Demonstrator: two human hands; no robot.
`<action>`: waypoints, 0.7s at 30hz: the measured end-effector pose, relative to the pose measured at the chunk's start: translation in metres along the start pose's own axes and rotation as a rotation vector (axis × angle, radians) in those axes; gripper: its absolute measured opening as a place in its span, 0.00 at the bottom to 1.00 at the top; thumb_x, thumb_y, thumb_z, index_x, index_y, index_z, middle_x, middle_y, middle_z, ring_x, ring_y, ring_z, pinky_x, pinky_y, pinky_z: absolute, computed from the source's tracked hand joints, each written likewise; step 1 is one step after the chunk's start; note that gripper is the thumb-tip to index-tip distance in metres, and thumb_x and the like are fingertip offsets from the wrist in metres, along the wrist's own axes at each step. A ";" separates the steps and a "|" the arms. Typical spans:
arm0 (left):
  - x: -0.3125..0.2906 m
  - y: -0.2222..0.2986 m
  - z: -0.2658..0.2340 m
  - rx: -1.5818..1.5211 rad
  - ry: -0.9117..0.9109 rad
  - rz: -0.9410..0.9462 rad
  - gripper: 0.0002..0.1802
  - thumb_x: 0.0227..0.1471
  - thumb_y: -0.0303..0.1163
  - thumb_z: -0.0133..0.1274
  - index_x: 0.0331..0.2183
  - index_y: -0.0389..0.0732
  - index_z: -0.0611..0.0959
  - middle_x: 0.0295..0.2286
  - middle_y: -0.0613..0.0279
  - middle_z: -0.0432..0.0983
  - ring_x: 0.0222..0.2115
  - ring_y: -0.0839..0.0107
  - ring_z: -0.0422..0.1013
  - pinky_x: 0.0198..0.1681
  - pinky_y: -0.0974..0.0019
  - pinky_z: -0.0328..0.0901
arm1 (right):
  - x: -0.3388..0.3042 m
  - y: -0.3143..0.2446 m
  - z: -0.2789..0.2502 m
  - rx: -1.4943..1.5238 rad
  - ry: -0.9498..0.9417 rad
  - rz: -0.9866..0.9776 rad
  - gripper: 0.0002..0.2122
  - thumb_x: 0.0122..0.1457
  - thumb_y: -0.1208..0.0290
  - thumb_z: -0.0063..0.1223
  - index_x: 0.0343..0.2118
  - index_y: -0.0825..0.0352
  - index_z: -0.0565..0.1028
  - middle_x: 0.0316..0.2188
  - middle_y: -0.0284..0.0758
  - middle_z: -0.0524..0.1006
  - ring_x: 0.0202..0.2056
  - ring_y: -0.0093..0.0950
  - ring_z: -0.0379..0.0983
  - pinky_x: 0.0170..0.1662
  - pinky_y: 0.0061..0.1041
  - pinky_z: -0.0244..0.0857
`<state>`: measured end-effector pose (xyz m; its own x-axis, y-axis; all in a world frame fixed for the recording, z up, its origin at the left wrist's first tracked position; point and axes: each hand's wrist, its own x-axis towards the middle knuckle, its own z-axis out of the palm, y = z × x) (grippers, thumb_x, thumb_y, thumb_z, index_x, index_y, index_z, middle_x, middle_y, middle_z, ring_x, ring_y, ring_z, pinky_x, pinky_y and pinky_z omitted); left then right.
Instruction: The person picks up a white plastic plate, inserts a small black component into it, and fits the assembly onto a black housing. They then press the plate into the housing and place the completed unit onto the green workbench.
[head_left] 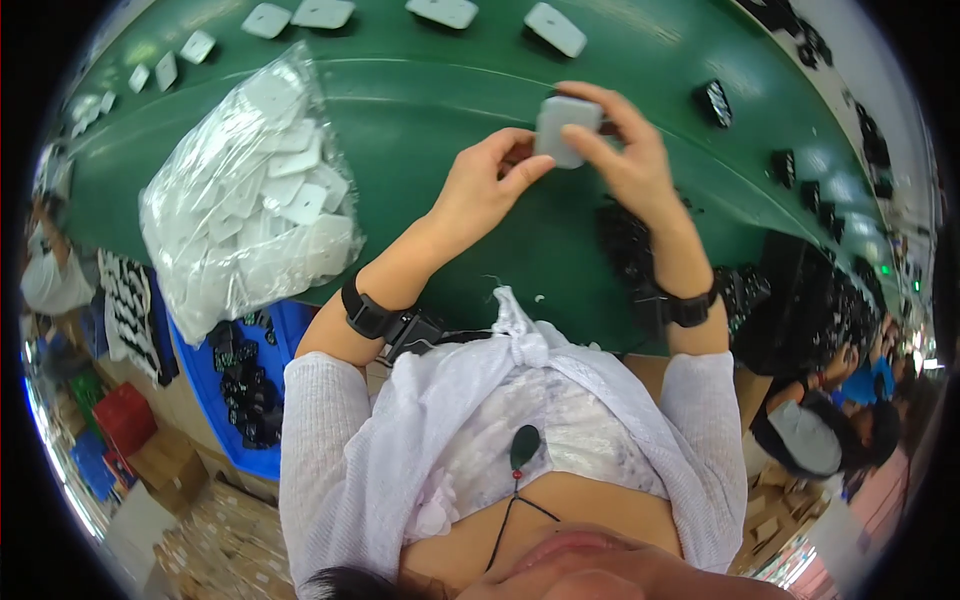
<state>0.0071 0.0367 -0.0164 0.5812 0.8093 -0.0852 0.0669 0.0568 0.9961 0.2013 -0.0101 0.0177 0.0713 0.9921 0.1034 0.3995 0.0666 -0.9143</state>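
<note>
A white, rounded rectangular plastic piece [566, 132] is held up between my two hands, above the green work surface [420, 115]. The thumb and curled fingers of my left hand [487, 183] close on its left edge. My right hand [632, 160] grips the piece from the right, thumb across its face and fingers behind the far edge. The piece looks slightly blurred, and its underside is hidden. Below my right wrist lies a cluster of small black parts [625, 240].
A clear plastic bag [185, 285] full of white pieces lies left. Below it is a blue bin [205, 405] with black parts. White pieces [441, 12] line the far side; black parts [716, 103] continue right. A black heap [790, 310] is at right. Other people sit at both sides.
</note>
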 end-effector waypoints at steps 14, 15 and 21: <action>-0.077 -0.004 -0.235 1.679 0.716 0.115 0.23 0.48 0.47 0.60 0.40 0.40 0.80 0.40 0.50 0.74 0.41 0.52 0.69 0.43 0.54 0.65 | 0.079 0.091 -0.130 -0.458 -0.044 0.308 0.17 0.58 0.70 0.56 0.50 0.68 0.72 0.40 0.39 0.77 0.39 0.30 0.74 0.44 0.26 0.67; -0.078 -0.006 -0.237 1.706 0.738 0.213 0.25 0.48 0.48 0.60 0.42 0.40 0.79 0.41 0.48 0.74 0.42 0.50 0.69 0.44 0.53 0.64 | 0.079 0.090 -0.129 -0.437 -0.027 0.307 0.18 0.58 0.69 0.56 0.50 0.68 0.72 0.40 0.39 0.77 0.38 0.29 0.74 0.43 0.26 0.67; -0.068 0.008 -0.163 1.575 0.533 -0.194 0.31 0.46 0.50 0.61 0.45 0.37 0.76 0.47 0.43 0.70 0.49 0.44 0.65 0.49 0.47 0.62 | 0.074 0.096 -0.121 -0.467 0.047 0.324 0.17 0.60 0.68 0.56 0.50 0.66 0.73 0.39 0.34 0.76 0.39 0.24 0.72 0.42 0.23 0.67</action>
<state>-0.1646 0.0775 0.0012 0.1673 0.9746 0.1490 0.9856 -0.1619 -0.0481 0.3558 0.0570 -0.0146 0.2941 0.9474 -0.1262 0.7113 -0.3052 -0.6332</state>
